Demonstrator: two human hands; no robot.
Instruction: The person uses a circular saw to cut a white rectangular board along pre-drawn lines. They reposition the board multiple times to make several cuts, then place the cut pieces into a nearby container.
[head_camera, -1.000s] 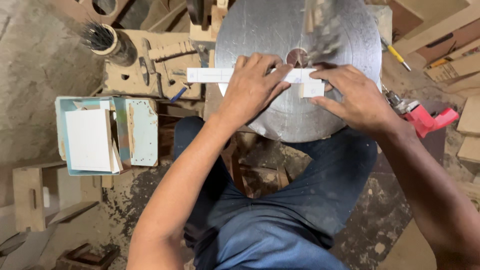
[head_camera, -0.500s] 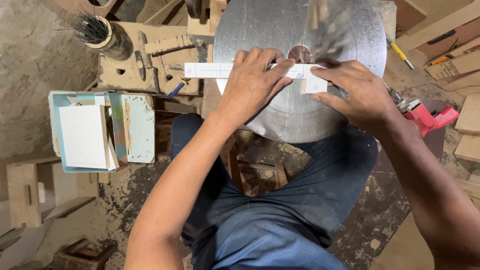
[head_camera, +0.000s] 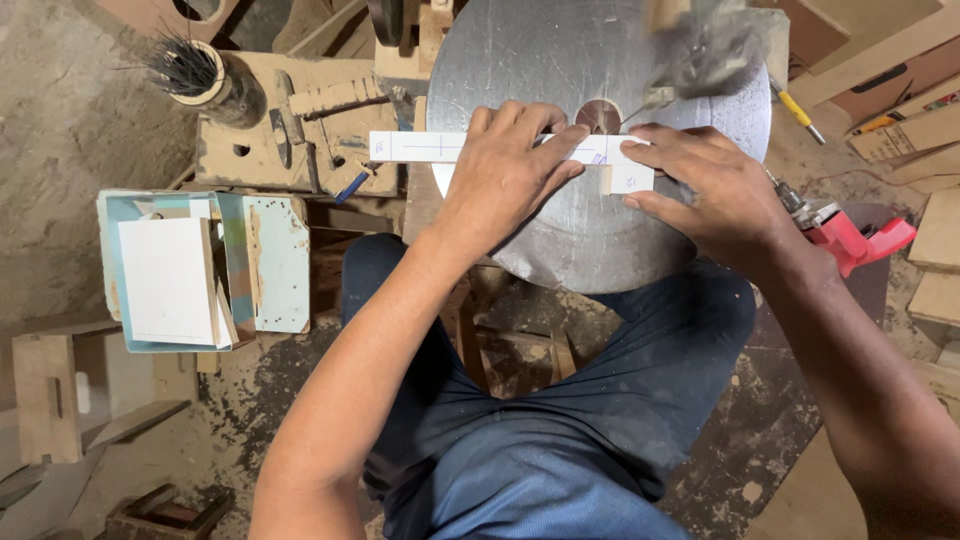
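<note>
Left hand (head_camera: 510, 165) lies flat, fingers spread, pressing a white strip (head_camera: 430, 147) onto the round metal surface (head_camera: 560, 60); right hand (head_camera: 710, 195), fingers together, steadies what appears a small white block (head_camera: 632, 180).

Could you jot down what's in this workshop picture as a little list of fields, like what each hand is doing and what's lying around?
Setting: dusty woodworking corner, seen from above
Work surface: round metal table
Piece in hand: long white strip lying across the table, with pencil marks
Left hand: pressed flat on the strip
Right hand: fingertips on a small white block beside the strip
Right of table: red power drill and a yellow-handled screwdriver
Left of table: pale blue box holding white panels, cup of thin rods
Hands: both touching, not gripping
</note>
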